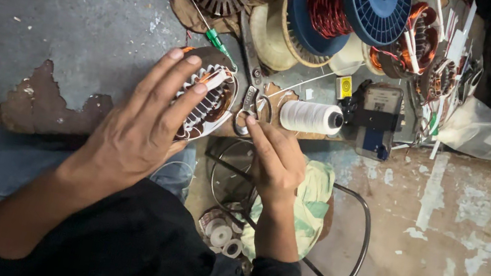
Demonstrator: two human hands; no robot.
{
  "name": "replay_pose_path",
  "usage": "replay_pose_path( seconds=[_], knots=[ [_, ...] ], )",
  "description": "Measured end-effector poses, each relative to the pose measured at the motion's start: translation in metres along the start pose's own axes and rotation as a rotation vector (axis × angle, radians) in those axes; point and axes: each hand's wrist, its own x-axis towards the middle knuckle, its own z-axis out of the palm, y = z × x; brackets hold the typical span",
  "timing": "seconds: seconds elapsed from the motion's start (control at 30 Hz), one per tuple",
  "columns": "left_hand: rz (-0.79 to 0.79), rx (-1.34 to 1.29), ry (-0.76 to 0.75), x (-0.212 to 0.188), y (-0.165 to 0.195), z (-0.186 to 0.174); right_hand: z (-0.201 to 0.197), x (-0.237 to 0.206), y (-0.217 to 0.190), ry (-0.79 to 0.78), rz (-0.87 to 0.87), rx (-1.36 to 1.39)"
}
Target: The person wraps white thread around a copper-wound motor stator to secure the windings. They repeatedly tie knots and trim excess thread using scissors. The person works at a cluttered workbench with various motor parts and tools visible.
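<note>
Left hand point(142, 125) grip lies open-fingered over the stator point(208, 102); right hand point(275, 159) pinches thread beside scissors point(249, 109) and white spool point(311, 117).

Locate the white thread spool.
In the head view, the white thread spool lies on its side right of centre, just above the right hand, beside the scissors.

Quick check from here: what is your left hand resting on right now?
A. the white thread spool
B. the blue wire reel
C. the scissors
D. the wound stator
D: the left hand lies fingers-spread over the stator with its copper windings, while the thread spool lies apart to the right and the blue reel sits farther back.
</note>
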Motion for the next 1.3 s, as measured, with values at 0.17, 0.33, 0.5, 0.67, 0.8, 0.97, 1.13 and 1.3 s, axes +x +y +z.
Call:
replay_pose_path(
  seconds=[0.17,0.33,0.5,0.67,0.8,0.97,1.13,1.3],
  knots=[
    [0.001,0.002,0.002,-0.001,0.000,0.002,0.004,0.003,0.002,-0.038,-0.023,-0.019],
    [0.004,-0.005,0.007,0.002,0.000,0.001,0.003,0.005,0.003,-0.066,-0.060,-0.027],
    [-0.023,-0.047,-0.009,0.001,-0.002,-0.002,0.006,0.019,0.000,-0.144,-0.077,0.007],
    [-0.082,-0.072,-0.005,0.002,-0.004,-0.004,0.012,0.024,0.010,-0.403,0.003,0.170],
    [-0.144,-0.105,0.057,0.008,-0.017,-0.005,0.017,0.017,0.023,-0.357,-0.006,0.423],
    [-0.395,-0.303,-0.003,0.002,-0.030,-0.003,0.038,0.008,0.025,-0.391,-0.003,0.450],
    [-0.394,-0.429,0.014,0.001,-0.040,0.002,0.024,-0.004,0.011,-0.231,0.103,0.800],
    [-0.384,-0.260,-0.001,0.001,-0.034,-0.003,-0.015,-0.028,-0.019,-0.366,0.134,1.235]
  ],
)
